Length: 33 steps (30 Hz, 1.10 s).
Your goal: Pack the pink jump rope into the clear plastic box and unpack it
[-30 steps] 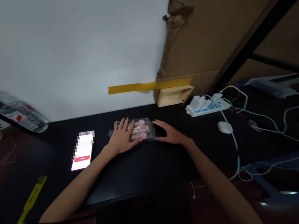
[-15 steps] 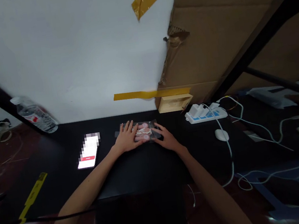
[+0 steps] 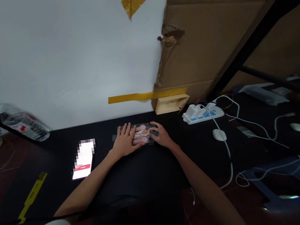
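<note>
A clear plastic packet (image 3: 141, 127) lies flat on the black table, with pink and white items inside whose kind I cannot make out. My left hand (image 3: 124, 143) rests over its left part, palm down, with the fingers spread and the thumb stretched along its near edge. At the other end is my right hand (image 3: 162, 136), its fingers bent and apart over the packet's right edge. Neither hand is closed around it. Part of the packet is hidden under my left hand.
A lit phone (image 3: 84, 160) lies to the left, near a plastic water bottle (image 3: 24, 123) by the wall. A shallow wooden box (image 3: 171, 104) stands at the back. Rightward are a power strip (image 3: 202, 114), a white mouse (image 3: 219, 135) and loose cables. Yellow tape (image 3: 32, 195) marks the table (image 3: 137, 178).
My right hand's fingers have curled in over the packet's right edge. My left hand stays flat on the packet. The whole view has shifted slightly.
</note>
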### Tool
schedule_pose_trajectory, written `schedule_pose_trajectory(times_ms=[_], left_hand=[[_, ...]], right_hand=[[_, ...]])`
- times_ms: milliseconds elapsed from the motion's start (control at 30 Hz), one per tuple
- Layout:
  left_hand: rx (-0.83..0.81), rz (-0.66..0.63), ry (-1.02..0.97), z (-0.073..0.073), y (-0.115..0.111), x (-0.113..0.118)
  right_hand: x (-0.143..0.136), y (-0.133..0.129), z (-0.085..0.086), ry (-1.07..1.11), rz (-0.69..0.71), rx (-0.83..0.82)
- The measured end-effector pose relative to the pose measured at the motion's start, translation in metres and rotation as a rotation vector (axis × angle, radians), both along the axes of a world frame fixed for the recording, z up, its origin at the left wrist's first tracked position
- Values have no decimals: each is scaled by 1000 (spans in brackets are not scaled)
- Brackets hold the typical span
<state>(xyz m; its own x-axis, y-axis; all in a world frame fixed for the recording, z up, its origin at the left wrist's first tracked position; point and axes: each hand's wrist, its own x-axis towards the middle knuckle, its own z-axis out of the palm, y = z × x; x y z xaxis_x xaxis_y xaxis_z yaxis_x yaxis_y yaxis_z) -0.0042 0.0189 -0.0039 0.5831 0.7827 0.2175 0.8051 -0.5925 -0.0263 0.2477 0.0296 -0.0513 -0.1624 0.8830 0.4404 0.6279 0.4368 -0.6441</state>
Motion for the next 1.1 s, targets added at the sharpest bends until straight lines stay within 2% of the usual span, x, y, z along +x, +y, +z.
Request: schedule_pose_trajectory(times_ms=[267, 500, 567, 667, 833, 967, 1100], left_hand=[[-16, -26, -12, 2, 3, -1], [-20, -38, -53, -1, 7, -5], [-22, -41, -44, 0, 8, -6], [-31, -40, -26, 1, 9, -7], [-39, -47, -6, 3, 9, -9], [-34, -58, -7, 3, 8, -12], [-44, -82, -42, 5, 9, -14]], right_hand=[[6, -2, -1, 53, -67, -1], [46, -11, 9, 111, -181, -26], [53, -17, 15, 141, -119, -36], [52, -24, 23, 140, 66, -45], [39, -20, 35, -172, 273, -18], [31, -8, 45, -401, 352, -3], [22, -6, 53, -431, 347, 21]])
